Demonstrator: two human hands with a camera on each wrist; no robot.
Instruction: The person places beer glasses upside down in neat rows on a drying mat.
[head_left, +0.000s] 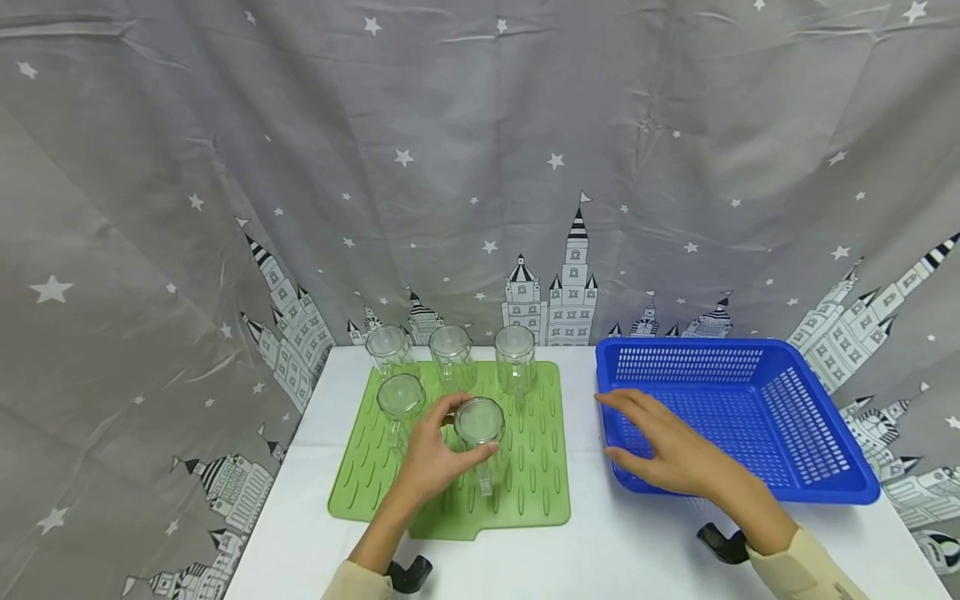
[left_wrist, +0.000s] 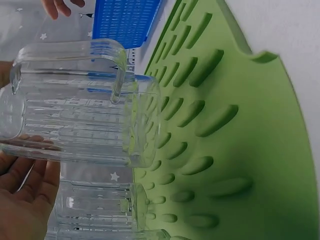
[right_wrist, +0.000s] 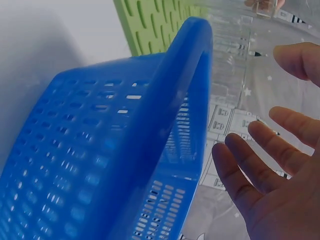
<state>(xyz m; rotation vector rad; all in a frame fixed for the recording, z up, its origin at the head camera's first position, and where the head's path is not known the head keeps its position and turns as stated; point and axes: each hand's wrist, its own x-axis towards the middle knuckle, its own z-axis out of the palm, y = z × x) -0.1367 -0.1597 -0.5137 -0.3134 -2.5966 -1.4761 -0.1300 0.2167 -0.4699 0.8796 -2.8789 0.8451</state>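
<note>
My left hand (head_left: pixel 438 454) grips a clear glass mug (head_left: pixel 481 423) near its upturned base, thumb on the near side and fingers behind. The mug is upside down over the green drying mat (head_left: pixel 525 500), its handle toward me. In the left wrist view the mug's (left_wrist: pixel 80 110) rim is close to the mat; whether it touches, I cannot tell. Several more upside-down glass mugs stand on the mat, among them a left one (head_left: pixel 401 395) and a back right one (head_left: pixel 515 358). My right hand (head_left: pixel 667 446), fingers spread and holding nothing, hovers by the left side of the blue basket (head_left: pixel 832 408).
The blue plastic basket with perforated walls stands to the right of the mat on the white table (head_left: pixel 581 550). Behind the table hangs a grey curtain (head_left: pixel 450 167) printed with castles and stars.
</note>
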